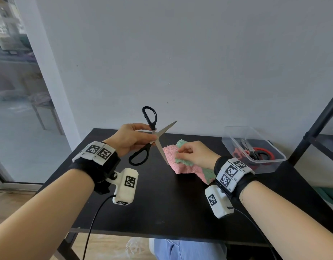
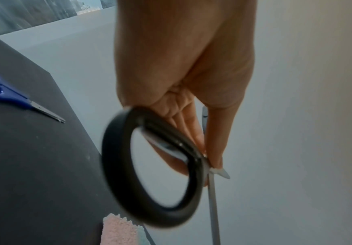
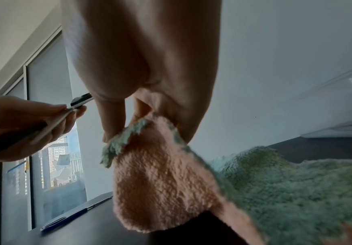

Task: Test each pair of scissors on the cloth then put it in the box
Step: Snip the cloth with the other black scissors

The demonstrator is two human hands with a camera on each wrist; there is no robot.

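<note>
My left hand [image 1: 151,134] holds a pair of black-handled scissors [image 1: 164,129] above the black table [image 1: 162,203], pinching them near the pivot. The blades stand spread in an X, one tip pointing down at the cloth. In the left wrist view, one black handle loop [image 2: 112,165] hangs below my pinching fingers [image 2: 212,149]. My right hand [image 1: 178,153] pinches the top edge of a pink and green cloth [image 1: 182,166] and lifts it off the table. In the right wrist view the cloth [image 3: 160,174] hangs from my fingertips [image 3: 112,129].
A clear plastic box [image 1: 270,166] stands at the table's back right with red-handled and black-handled scissors inside. A blue-handled pair [image 2: 2,97] lies on the table to the left. A black shelf frame [image 1: 315,128] rises at the right. A wall is behind the table.
</note>
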